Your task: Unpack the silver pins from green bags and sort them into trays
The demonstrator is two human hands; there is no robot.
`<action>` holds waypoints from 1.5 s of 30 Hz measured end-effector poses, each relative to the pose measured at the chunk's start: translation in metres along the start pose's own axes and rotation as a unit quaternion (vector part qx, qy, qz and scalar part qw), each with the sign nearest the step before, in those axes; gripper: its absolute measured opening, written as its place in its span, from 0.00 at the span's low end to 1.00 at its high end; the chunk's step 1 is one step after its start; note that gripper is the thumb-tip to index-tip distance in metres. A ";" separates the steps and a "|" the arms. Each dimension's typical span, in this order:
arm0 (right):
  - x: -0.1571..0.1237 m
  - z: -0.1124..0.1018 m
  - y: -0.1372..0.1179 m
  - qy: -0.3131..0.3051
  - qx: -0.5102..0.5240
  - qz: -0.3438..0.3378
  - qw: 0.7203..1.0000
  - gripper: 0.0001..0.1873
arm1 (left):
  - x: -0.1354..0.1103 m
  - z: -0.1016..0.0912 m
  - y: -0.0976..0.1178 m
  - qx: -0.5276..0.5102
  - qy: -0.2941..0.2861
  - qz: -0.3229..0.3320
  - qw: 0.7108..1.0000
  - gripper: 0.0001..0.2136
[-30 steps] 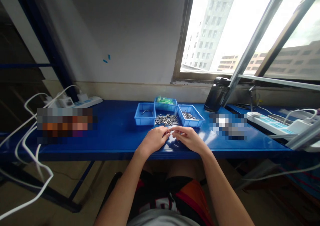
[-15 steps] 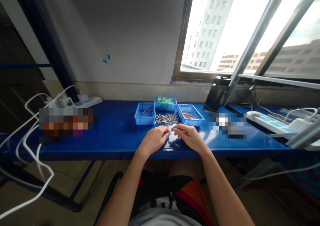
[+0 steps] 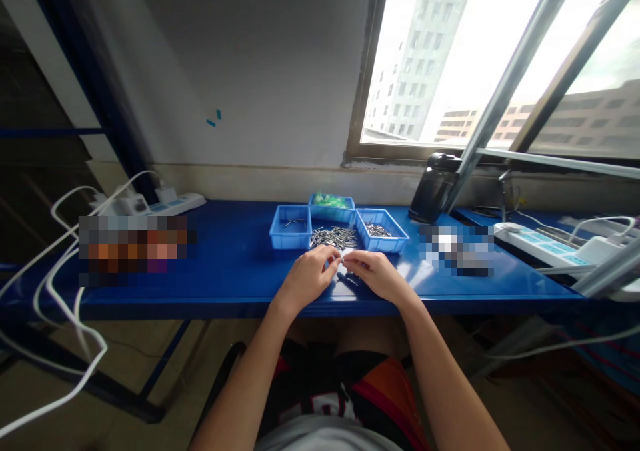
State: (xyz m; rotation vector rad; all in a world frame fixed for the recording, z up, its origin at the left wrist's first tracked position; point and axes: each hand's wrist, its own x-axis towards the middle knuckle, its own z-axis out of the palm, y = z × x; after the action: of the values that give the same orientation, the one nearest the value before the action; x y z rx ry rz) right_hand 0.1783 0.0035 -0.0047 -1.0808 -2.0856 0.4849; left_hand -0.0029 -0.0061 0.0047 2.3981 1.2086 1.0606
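Note:
My left hand point(image 3: 311, 271) and my right hand point(image 3: 374, 271) meet fingertip to fingertip over the front of the blue table. Both are closed in a pinch around one small, thin metal piece point(image 3: 343, 260); the fingers hide most of it. Just beyond them lies a loose pile of short, thin metal pieces point(image 3: 334, 238). Left of the pile, a blue bin point(image 3: 290, 241) holds a few such pieces. To the right, another blue bin point(image 3: 385, 243) contains many more. Behind, a third blue bin point(image 3: 333, 212) has green plastic bags or wrapping point(image 3: 330, 200) in it.
A black bottle point(image 3: 434, 188) stands upright at the back right, near a metal frame post. Power strips point(image 3: 175, 204) with white cables lie at both ends of the blue table point(image 3: 235, 264). Blurred-out items sit at left and right.
The fingertips of both hands have come closer together. My right fingers have straightened and lie flatter, and the piece between the hands shows less. Bins and pile look the same.

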 end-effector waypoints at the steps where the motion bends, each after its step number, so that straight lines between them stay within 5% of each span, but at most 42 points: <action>1: 0.000 0.000 0.000 -0.006 -0.004 -0.005 1.000 0.10 | 0.000 0.000 0.000 -0.004 -0.003 0.003 1.000 0.09; 15: -0.001 -0.001 -0.001 -0.022 -0.012 -0.003 1.000 0.12 | -0.003 -0.002 0.003 -0.052 -0.035 0.008 0.998 0.12; 22: -0.001 -0.001 -0.004 0.029 -0.002 0.020 0.999 0.12 | -0.001 -0.002 0.002 0.023 0.008 -0.017 1.000 0.10; 29: -0.002 -0.002 -0.004 0.061 0.026 0.023 0.998 0.12 | 0.000 0.000 -0.001 0.069 -0.028 -0.050 0.996 0.10; 45: -0.004 -0.004 -0.013 0.028 0.059 -0.003 0.998 0.13 | -0.001 0.003 -0.008 0.081 -0.051 -0.021 0.995 0.12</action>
State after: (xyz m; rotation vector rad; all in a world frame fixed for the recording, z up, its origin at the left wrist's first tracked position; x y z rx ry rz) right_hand 0.1763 -0.0073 0.0038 -1.0074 -1.9859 0.5612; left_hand -0.0058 -0.0014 -0.0020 2.5011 1.3494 0.8457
